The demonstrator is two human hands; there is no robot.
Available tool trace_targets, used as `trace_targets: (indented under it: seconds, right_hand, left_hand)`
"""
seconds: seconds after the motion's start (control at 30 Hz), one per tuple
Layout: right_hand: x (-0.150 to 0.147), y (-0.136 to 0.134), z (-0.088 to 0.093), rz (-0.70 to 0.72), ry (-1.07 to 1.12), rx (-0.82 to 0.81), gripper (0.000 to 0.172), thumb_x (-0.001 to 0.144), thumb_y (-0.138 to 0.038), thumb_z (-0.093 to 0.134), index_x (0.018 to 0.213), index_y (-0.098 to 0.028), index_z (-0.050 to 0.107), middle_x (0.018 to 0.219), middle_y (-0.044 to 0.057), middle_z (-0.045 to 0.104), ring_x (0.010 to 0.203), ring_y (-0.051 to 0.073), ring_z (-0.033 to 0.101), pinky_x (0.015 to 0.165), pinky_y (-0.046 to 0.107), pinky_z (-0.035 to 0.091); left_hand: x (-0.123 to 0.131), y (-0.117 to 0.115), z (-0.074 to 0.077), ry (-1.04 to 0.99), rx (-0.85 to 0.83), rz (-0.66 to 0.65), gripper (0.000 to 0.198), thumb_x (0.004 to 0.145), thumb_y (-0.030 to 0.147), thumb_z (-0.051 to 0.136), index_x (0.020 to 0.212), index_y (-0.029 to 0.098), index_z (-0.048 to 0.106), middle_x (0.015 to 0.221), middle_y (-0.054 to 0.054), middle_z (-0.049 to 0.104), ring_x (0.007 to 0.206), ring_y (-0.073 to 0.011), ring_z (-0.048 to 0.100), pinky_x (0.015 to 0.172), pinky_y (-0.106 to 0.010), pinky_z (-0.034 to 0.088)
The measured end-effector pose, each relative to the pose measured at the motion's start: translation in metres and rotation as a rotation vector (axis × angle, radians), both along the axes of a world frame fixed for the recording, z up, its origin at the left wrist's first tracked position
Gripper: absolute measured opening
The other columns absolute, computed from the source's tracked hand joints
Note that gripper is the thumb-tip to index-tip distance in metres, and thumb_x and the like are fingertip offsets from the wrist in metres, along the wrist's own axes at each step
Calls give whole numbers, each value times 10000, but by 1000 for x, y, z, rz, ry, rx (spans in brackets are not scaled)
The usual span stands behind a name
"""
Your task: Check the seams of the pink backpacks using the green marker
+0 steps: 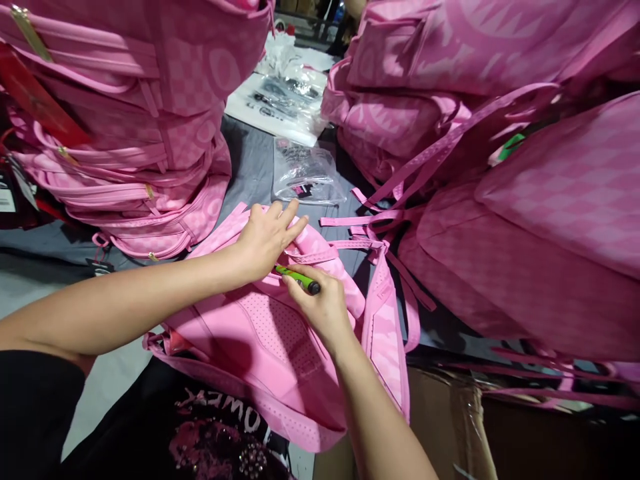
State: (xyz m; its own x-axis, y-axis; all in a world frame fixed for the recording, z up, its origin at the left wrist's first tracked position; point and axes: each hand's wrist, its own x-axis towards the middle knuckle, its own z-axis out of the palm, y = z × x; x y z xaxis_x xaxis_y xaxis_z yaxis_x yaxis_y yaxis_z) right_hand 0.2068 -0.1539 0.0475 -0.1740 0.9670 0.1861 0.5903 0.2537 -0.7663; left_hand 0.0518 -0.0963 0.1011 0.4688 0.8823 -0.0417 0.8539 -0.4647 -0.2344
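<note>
A pink backpack (280,320) lies back side up in front of me, with its dotted mesh padding and shoulder straps showing. My left hand (270,240) is pressed on its upper part, fingers spread out and partly over the fabric. Between the fingers of my right hand (323,300) is a green marker (300,279) with a black end. Its far tip meets the bag beside a small strap loop, close under my left hand; the exact contact spot is hidden. One shoulder strap (385,327) hangs to the right, and another curves along the near side.
Stacked pink backpacks (115,120) rise at the left, with more pink backpacks (540,220) piled at the right. Beyond my hands, clear plastic bags (307,173) lie on the grey-covered table (245,150). A cardboard box (440,413) stands low at the right.
</note>
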Motion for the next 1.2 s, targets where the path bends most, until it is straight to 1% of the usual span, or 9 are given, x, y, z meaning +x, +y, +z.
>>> trace_targets:
  seconds: [0.1, 0.3, 0.37, 0.43, 0.53, 0.7, 0.87, 1.0, 1.2]
  right_hand:
    - [2, 0, 1, -9, -79, 19, 183, 847, -279, 674, 986, -224, 781, 1002, 64, 790, 947, 273, 731, 929, 446, 545]
    - [24, 17, 9, 222, 60, -204, 297, 850, -157, 613, 1104, -218, 757, 1126, 50, 769, 1037, 211, 727, 972, 370, 562]
    - [30, 25, 12, 290, 32, -223, 300, 843, -145, 624, 1095, -231, 763, 1133, 44, 767, 1052, 206, 724, 990, 368, 559]
    - [33, 32, 12, 338, 8, -194, 292, 844, -134, 627, 1082, -229, 768, 1114, 47, 772, 1034, 201, 729, 981, 373, 567]
    - [34, 39, 7, 372, 21, -126, 283, 863, -133, 624, 1097, -211, 763, 1133, 64, 766, 1047, 199, 724, 990, 387, 570]
    - [36, 45, 0, 420, 56, -116, 274, 879, -148, 629, 1109, -225, 757, 1147, 63, 762, 1056, 193, 723, 984, 386, 578]
    - [40, 51, 7, 453, -28, -112, 292, 881, -120, 612, 1119, -212, 753, 1124, 59, 769, 1015, 203, 736, 953, 384, 587]
    - [41, 54, 13, 490, -63, -136, 317, 866, -94, 616, 1130, -208, 748, 1127, 52, 769, 1017, 202, 737, 959, 369, 582]
    - [36, 52, 12, 462, -58, -156, 325, 858, -98, 626, 1131, -222, 752, 1132, 54, 768, 1010, 202, 741, 939, 352, 588]
  left_hand:
    - [1, 2, -1, 1, 5, -2, 631, 949, 165, 418, 1565, 240, 305, 1653, -130, 233, 1243, -321, 465, 891, -465, 411]
    - [2, 9, -4, 26, -16, -9, 619, 959, 164, 407, 1564, 236, 298, 1652, -139, 232, 1248, -323, 469, 896, -469, 423]
    - [2, 13, -6, 33, -21, -11, 614, 959, 149, 387, 1560, 237, 296, 1655, -141, 224, 1252, -324, 468, 887, -468, 427]
    - [2, 18, -9, 39, -32, -17, 623, 954, 160, 405, 1561, 231, 284, 1657, -150, 212, 1261, -331, 460, 891, -474, 426]
    - [3, 24, -10, 40, -67, -23, 639, 950, 180, 436, 1565, 229, 273, 1661, -150, 201, 1275, -334, 450, 912, -480, 416]
    - [9, 31, -7, 43, -151, 29, 625, 971, 160, 400, 1572, 262, 267, 1677, -113, 172, 1289, -325, 443, 915, -469, 409]
    - [12, 34, -6, 57, -192, 37, 634, 975, 195, 426, 1580, 259, 247, 1682, -116, 144, 1298, -335, 428, 916, -477, 408]
    - [11, 34, -7, 71, -180, 40, 630, 979, 192, 416, 1581, 263, 243, 1682, -107, 147, 1301, -328, 427, 924, -474, 410]
    - [10, 33, -7, 70, -156, 18, 633, 970, 167, 400, 1581, 245, 253, 1674, -125, 170, 1290, -334, 446, 896, -479, 434]
